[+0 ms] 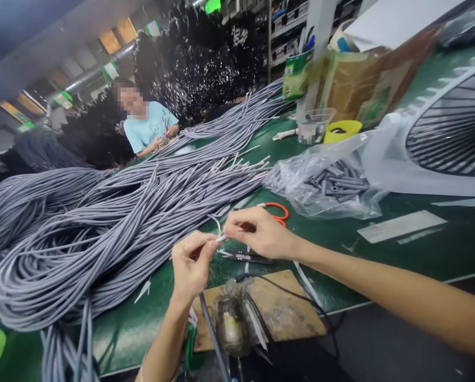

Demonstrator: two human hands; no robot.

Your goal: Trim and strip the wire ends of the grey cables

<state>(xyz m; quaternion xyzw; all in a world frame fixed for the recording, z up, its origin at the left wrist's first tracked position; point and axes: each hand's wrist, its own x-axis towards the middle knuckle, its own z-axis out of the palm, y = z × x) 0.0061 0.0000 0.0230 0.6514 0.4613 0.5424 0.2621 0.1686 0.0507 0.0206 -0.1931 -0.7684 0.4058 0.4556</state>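
Between finger and thumb, my left hand [192, 261] pinches a grey cable [212, 331] close to its whitish end [221, 238]. The cable runs down below that hand toward the bottom of the view. My right hand [263, 232] meets it at the tip, its fingertips closed on the white end; a thin pale strip [216, 220] curls up there. Dark-handled pliers or cutters [247, 257] lie just under my right hand. Behind that hand show the orange handles of scissors [279, 209], partly covered by it.
Long bundles of grey cable [113, 228] spread over the green table [320, 260] on the left. A plastic bag of short grey tubes [333, 183], a yellow bowl [343, 131] and a white fan [396, 154] stand right. A wooden board [285, 302] lies nearest me. Across sits a person [149, 127].
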